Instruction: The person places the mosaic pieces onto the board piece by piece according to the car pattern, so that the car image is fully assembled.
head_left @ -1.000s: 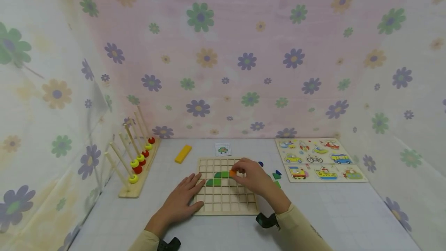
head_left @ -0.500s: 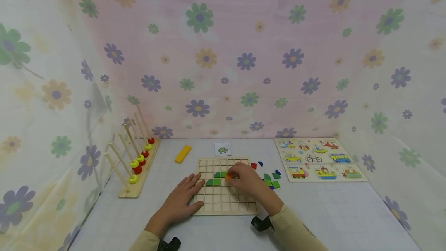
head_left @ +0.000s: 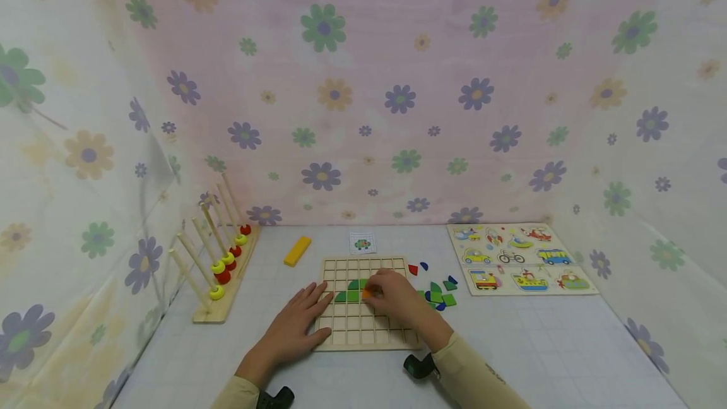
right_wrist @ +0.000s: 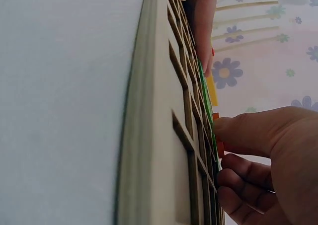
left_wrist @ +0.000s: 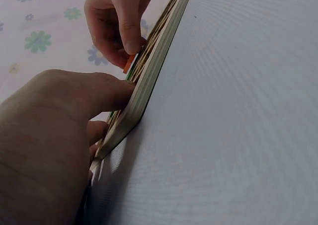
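Note:
A wooden grid board (head_left: 368, 336) lies flat in front of me, with several green tiles (head_left: 353, 296) set in its cells. My left hand (head_left: 292, 320) rests with fingers spread on the board's left edge; its thumb (left_wrist: 112, 90) lies on the rim in the left wrist view. Between thumb and fingertips, my right hand (head_left: 402, 298) pinches an orange tile (head_left: 366, 294). That tile is close over the cells, just right of the lower green tiles. In the right wrist view the orange tile (right_wrist: 215, 116) shows at the thumb tip, and the other fingers are curled.
Right of the board lie loose green tiles (head_left: 449, 300), a red tile (head_left: 413, 269) and blue pieces (head_left: 424, 266). A picture card (head_left: 362, 243) and a yellow block (head_left: 298, 251) are behind it. A peg rack with beads (head_left: 210, 314) stands left, a picture puzzle (head_left: 519, 260) right.
My right hand has moved left and slightly nearer me with the orange tile, from the end of the upper green row to beside the lower one. The left hand has stayed put.

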A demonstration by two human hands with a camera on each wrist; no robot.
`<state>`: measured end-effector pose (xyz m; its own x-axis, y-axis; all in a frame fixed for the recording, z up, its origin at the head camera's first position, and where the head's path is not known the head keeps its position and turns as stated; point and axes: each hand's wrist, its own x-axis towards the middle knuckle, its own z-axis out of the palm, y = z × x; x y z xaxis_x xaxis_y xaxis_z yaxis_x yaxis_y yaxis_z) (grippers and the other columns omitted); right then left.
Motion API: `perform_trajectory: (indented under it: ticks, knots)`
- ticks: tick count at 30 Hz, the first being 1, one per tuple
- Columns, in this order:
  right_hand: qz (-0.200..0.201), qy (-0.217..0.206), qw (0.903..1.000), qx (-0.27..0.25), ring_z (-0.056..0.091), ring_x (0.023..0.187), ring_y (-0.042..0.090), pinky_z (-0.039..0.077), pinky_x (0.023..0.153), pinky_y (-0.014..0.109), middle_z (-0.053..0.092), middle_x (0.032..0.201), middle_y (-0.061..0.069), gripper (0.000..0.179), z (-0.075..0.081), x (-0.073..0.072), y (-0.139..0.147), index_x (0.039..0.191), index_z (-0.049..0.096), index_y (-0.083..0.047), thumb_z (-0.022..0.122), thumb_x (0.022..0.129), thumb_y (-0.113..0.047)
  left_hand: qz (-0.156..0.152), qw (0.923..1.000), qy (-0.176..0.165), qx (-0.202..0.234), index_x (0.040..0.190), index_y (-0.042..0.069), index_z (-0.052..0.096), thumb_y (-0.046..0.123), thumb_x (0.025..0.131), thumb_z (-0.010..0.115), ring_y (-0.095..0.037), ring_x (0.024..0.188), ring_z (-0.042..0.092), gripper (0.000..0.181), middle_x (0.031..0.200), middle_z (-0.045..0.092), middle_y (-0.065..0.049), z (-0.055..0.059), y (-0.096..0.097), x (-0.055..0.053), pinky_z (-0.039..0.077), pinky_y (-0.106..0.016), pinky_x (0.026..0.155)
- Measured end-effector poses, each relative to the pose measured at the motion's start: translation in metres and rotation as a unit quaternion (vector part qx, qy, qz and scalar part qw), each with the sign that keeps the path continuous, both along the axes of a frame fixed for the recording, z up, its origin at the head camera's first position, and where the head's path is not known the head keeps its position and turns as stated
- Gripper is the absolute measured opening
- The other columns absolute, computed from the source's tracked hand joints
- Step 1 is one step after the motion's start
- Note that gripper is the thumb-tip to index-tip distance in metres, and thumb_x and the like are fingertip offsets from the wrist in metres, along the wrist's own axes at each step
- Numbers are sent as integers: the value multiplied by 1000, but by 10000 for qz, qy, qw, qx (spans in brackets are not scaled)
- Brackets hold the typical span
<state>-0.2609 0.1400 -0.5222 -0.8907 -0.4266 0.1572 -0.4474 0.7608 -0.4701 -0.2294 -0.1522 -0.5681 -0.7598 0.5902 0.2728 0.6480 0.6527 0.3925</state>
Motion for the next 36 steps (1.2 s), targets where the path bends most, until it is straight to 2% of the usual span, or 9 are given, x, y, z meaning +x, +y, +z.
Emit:
perform_trajectory:
  ticks: [6, 15, 21, 29, 36]
  knots:
    - [26, 70, 10000, 63, 56, 85, 12, 58, 79, 32, 66, 99, -4, 16, -3, 0, -3, 108, 82, -12, 86, 94, -19, 58, 9997, -208, -145, 166, 11, 47, 50, 104, 64, -36, 163, 24, 75, 176, 32, -10, -1, -1, -1, 21, -55, 130]
    - [-70, -135, 9999, 52, 58, 87, 12, 59, 82, 31, 68, 99, -4, 19, -1, 2, -4, 112, 84, -11, 86, 95, -20, 42, 9999, 91, 21, 164, 10, 51, 48, 104, 66, -40, 159, 32, 72, 173, 38, -13, -2, 1, 1, 24, -52, 130]
    - [-105, -204, 9997, 13, 59, 88, 12, 60, 84, 33, 68, 99, -5, 17, 0, 2, -4, 111, 84, -12, 86, 95, -19, 40, 9999, 147, 19, 163, 9, 52, 48, 104, 67, -42, 158, 34, 72, 172, 39, -14, 0, 1, 1, 23, -47, 130]
    - [-142, -161, 9998, 45, 60, 90, 11, 60, 85, 32, 68, 99, -7, 17, -5, -1, -3, 111, 83, -14, 87, 95, -20, 79, 9996, -271, -99, 164, 8, 49, 48, 104, 65, -39, 161, 26, 74, 175, 34, -13, 4, 1, 0, 22, -58, 130]
    - [-114, -169, 9998, -60, 61, 91, 10, 60, 87, 34, 70, 101, -8, 17, -2, 0, 1, 112, 83, -15, 86, 96, -20, 69, 9994, -315, -123, 164, 9, 48, 47, 103, 66, -39, 162, 26, 74, 175, 33, -12, 5, 1, 0, 22, -57, 130]
